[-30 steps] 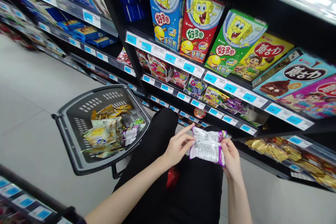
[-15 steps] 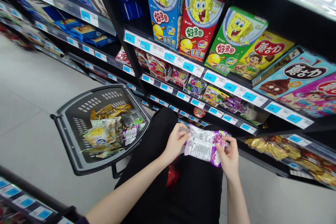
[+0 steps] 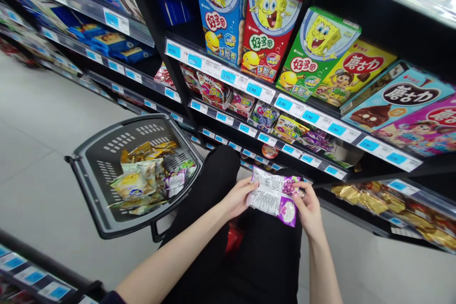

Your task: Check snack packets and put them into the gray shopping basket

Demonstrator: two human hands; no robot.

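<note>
Above my knees I hold a small purple and white candy packet (image 3: 272, 197), its printed back facing up and grapes pictured near its right end. My left hand (image 3: 239, 198) pinches the packet's left end, the thumb on top and the other fingers underneath. At the right end, the fingers of my right hand (image 3: 309, 206) are closed on its upper corner. To the left stands a grey shopping basket (image 3: 94, 180) with yellow, pale and purple snack packets (image 3: 137, 183) in it.
Cartoon-printed snack boxes (image 3: 269, 28) line the shelf ahead, over a strip of price tags (image 3: 256, 89). Small gummy candy packets (image 3: 265, 115) sit one shelf lower. Gold-wrapped packets (image 3: 366, 199) lie at the lower right. Another shelf edge (image 3: 42, 266) runs along the lower left.
My right hand has shifted its grip toward the upper right corner, uncovering more of the packet's right end. My left hand's fingers have flattened along the left end.
</note>
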